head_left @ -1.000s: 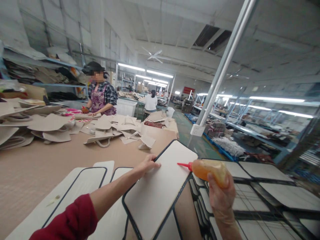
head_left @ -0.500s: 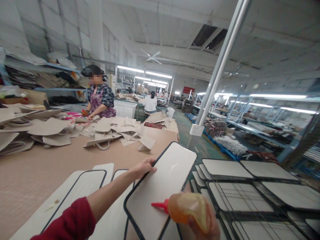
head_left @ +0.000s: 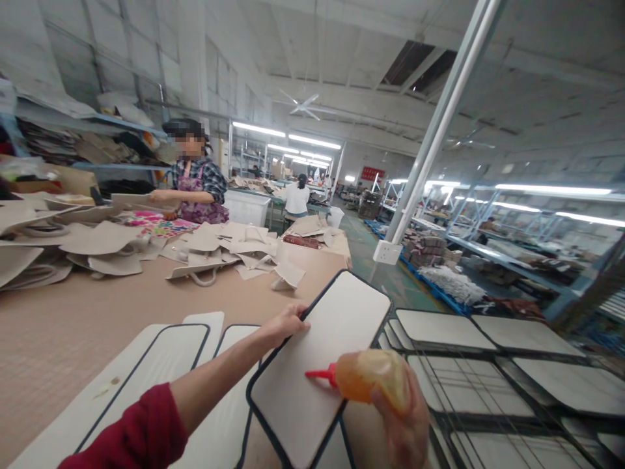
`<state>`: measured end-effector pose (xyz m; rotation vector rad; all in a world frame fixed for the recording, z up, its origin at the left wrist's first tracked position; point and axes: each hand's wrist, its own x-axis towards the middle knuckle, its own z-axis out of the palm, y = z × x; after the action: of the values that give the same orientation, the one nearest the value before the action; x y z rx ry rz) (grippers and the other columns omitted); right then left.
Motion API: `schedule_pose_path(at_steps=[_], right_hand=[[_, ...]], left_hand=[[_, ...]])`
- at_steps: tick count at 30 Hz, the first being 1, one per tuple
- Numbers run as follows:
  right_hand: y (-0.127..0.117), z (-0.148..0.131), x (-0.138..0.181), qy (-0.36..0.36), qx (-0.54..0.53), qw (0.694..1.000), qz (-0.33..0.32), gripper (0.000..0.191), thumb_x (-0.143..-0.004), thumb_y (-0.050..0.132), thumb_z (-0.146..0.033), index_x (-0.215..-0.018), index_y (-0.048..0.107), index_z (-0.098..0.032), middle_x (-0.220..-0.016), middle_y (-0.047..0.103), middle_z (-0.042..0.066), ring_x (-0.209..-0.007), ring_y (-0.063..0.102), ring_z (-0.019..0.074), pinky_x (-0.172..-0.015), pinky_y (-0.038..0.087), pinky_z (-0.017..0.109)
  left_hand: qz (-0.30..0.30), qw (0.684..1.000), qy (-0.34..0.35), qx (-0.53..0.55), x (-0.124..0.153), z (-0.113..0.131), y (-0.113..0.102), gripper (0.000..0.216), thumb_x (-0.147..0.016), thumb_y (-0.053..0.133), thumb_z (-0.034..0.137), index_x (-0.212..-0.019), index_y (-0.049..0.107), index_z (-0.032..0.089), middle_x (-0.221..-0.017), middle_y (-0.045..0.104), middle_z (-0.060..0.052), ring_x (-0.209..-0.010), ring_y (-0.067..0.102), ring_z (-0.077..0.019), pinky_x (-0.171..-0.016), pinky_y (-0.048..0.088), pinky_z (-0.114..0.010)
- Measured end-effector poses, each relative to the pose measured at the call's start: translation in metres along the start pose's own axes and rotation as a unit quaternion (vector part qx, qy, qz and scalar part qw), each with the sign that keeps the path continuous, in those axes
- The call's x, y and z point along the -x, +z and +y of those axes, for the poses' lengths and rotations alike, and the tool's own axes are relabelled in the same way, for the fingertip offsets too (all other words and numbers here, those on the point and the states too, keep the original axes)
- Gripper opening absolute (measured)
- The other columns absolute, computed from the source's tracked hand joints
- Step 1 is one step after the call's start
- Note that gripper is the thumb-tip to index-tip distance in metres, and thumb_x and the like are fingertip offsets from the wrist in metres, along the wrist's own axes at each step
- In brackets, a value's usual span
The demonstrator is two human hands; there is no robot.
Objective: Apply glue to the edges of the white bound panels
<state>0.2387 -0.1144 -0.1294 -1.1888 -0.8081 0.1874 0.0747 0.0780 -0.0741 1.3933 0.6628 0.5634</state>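
Observation:
My left hand [head_left: 283, 324] rests with curled fingers on the left edge of a white rectangular panel with dark edging [head_left: 317, 365], pressing it down at the table's corner. My right hand [head_left: 400, 423], in a thin clear glove, grips an orange squeeze bottle [head_left: 371, 378] whose red nozzle points left and touches the panel's lower right edge. More white panels with dark edging [head_left: 166, 365] lie flat on the tan table [head_left: 97, 312] under my left forearm.
Wire racks at right hold several white panels [head_left: 439, 329]. Beige cut pieces and bag handles [head_left: 209, 251] are piled further up the table. A person in an apron [head_left: 195, 182] works at the far left; another person [head_left: 297, 195] stands beyond. A metal pole [head_left: 430, 143] rises nearby.
My right hand brought the bottle down from the panel's upper right to its lower right edge, then up a little. The left hand stays on the panel. The person in the apron reached leftward.

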Motion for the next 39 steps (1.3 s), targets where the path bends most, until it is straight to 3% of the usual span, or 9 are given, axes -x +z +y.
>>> schedule_pose_path(at_steps=[3,6,8,16,24,29,31,34,39], right_hand=[[-0.004,-0.005,0.006,0.01,0.0,0.999,0.035,0.066,-0.059,0.083,-0.045,-0.115,0.06,-0.019,-0.104,0.069,0.011,-0.09,0.067,0.0272,-0.076,0.057,0.037],[-0.014,-0.009,-0.029,-0.021,0.015,0.99,0.141,0.066,-0.056,0.086,-0.043,-0.112,0.06,-0.02,-0.108,0.065,0.008,-0.094,0.062,0.0241,-0.087,0.052,0.038],[-0.018,-0.01,-0.048,-0.024,0.007,0.987,0.156,0.067,-0.058,0.084,-0.046,-0.115,0.058,-0.021,-0.111,0.062,0.007,-0.1,0.06,0.0236,-0.095,0.048,0.04],[-0.009,-0.006,0.017,0.031,0.002,0.999,0.022,0.059,-0.064,0.078,-0.05,-0.113,0.063,-0.021,-0.098,0.069,0.009,-0.082,0.066,0.0265,-0.07,0.058,0.039],[-0.008,0.001,-0.049,-0.032,0.004,0.994,0.108,0.066,-0.066,0.081,-0.044,-0.121,0.055,-0.019,-0.119,0.06,0.008,-0.106,0.059,0.0251,-0.097,0.048,0.044],[-0.004,-0.014,0.011,0.026,-0.001,0.998,-0.052,0.059,-0.061,0.083,-0.04,-0.112,0.064,-0.016,-0.096,0.07,0.011,-0.081,0.068,0.0278,-0.07,0.058,0.039],[-0.007,-0.026,0.021,0.031,-0.025,0.998,-0.047,0.053,-0.063,0.083,-0.036,-0.11,0.065,-0.018,-0.092,0.071,0.01,-0.077,0.069,0.0256,-0.066,0.058,0.035],[-0.008,-0.038,-0.006,0.002,-0.051,0.996,0.067,0.049,-0.067,0.08,-0.037,-0.109,0.063,-0.02,-0.094,0.068,0.005,-0.079,0.066,0.0201,-0.071,0.056,0.033],[0.003,-0.027,-0.061,-0.028,-0.047,0.994,0.097,0.061,-0.057,0.085,-0.042,-0.108,0.06,-0.021,-0.102,0.063,0.002,-0.093,0.062,0.0201,-0.093,0.049,0.041]], left_hand=[[0.011,1.0,0.001,-0.015,-0.001,-0.003,-0.006,0.036,-0.047,0.056,0.012,-0.08,0.07,0.012,-0.061,0.066,-0.001,-0.057,0.06,-0.0173,-0.053,0.044,-0.025],[0.003,1.0,-0.022,-0.02,0.001,-0.004,-0.006,0.036,-0.048,0.057,0.013,-0.082,0.069,0.012,-0.061,0.066,-0.001,-0.056,0.061,-0.018,-0.05,0.043,-0.025],[-0.001,1.0,-0.027,-0.012,0.001,-0.005,-0.005,0.035,-0.048,0.057,0.014,-0.081,0.069,0.012,-0.061,0.067,-0.001,-0.055,0.06,-0.0178,-0.049,0.042,-0.024],[0.036,0.998,-0.048,0.017,-0.008,-0.006,-0.009,0.03,-0.047,0.059,0.012,-0.076,0.065,0.015,-0.061,0.066,0.001,-0.052,0.058,-0.0165,-0.05,0.043,-0.025],[-0.01,0.998,-0.053,0.036,-0.004,-0.006,0.0,0.037,-0.048,0.062,0.013,-0.084,0.071,0.014,-0.063,0.068,0.0,-0.055,0.061,-0.0187,-0.051,0.045,-0.027],[0.038,0.995,-0.06,0.063,-0.011,-0.005,-0.012,0.039,-0.047,0.062,0.009,-0.085,0.071,0.013,-0.059,0.067,0.0,-0.055,0.061,-0.0185,-0.05,0.045,-0.026],[0.063,0.994,-0.062,0.065,-0.012,-0.002,-0.02,0.036,-0.048,0.063,0.007,-0.083,0.07,0.012,-0.058,0.066,-0.001,-0.055,0.061,-0.0184,-0.052,0.047,-0.027],[0.075,0.992,-0.072,0.065,-0.01,0.004,-0.025,0.034,-0.049,0.064,0.006,-0.082,0.069,0.013,-0.057,0.066,0.0,-0.055,0.061,-0.0179,-0.053,0.049,-0.028],[0.04,0.994,-0.079,0.07,-0.011,0.006,-0.021,0.033,-0.052,0.066,0.004,-0.083,0.071,0.012,-0.058,0.067,-0.002,-0.054,0.061,-0.0176,-0.054,0.05,-0.028]])
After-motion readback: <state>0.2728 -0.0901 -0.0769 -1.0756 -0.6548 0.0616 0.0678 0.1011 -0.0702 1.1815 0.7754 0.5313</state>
